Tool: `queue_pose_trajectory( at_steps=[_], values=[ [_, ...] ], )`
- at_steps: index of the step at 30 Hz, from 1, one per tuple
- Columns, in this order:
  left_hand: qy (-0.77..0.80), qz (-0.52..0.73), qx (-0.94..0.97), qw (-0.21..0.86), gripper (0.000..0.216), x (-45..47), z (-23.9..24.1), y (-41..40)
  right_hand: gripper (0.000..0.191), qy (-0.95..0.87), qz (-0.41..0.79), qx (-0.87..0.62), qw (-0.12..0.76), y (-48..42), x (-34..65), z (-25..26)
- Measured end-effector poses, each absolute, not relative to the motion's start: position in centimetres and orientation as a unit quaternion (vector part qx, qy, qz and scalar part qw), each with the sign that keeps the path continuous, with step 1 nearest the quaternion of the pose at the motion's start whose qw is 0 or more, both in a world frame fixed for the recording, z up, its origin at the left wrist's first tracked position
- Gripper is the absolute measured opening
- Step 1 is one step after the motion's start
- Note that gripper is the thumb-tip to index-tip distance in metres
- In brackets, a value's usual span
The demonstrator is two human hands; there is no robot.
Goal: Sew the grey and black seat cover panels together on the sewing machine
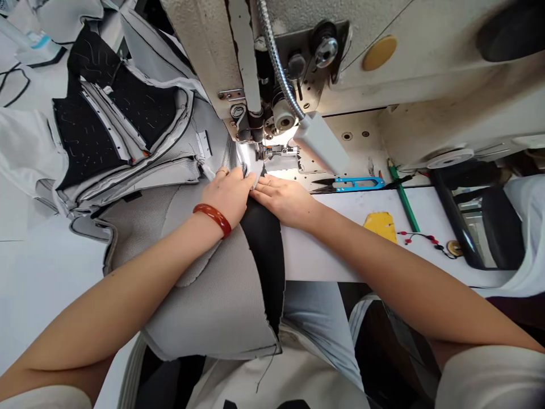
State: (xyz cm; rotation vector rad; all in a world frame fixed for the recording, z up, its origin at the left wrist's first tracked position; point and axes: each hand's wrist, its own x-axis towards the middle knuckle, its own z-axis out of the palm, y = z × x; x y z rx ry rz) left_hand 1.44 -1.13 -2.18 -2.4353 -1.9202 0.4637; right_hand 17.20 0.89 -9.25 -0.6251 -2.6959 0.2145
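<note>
A grey padded fabric piece with a black panel along its right side hangs over the table edge towards my lap. Its upper end lies under the lit needle area of a sewing machine. My left hand, with a red bangle at the wrist, grips the fabric with bent fingers just in front of the presser foot. Beside it, my right hand lies with fingers stretched out and fingertips on the fabric's edge, close to the left thumb. The cloth directly beneath both hands is hidden.
Blue thread snips lie on the machine bed right of my right hand. Further right are a green pencil, a yellow scrap, a beaded string and a dark-framed object. Stacked grey and black sewn pieces stand left.
</note>
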Motion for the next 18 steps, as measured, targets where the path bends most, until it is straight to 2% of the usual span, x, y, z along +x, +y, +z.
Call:
queue_pose_trajectory(
  at_steps=[5, 13, 18],
  values=[
    [-0.594, 0.175, -0.785, -0.013, 0.044, 2.1, -2.4, 0.1, 0.03, -0.973, 0.064, -0.102, 0.196, -3.0, 16.9, -8.8],
    [-0.607, 0.16, -0.778, -0.018, 0.043, 2.5, -2.6, 1.1, 0.026, -0.966, 0.067, -0.159, 0.191, -2.3, 15.7, -9.4],
    [-0.605, 0.142, -0.784, -0.003, 0.043, 2.4, -2.8, 2.1, 0.026, -0.965, 0.061, -0.207, 0.15, -1.5, 14.9, -8.9]
  ],
)
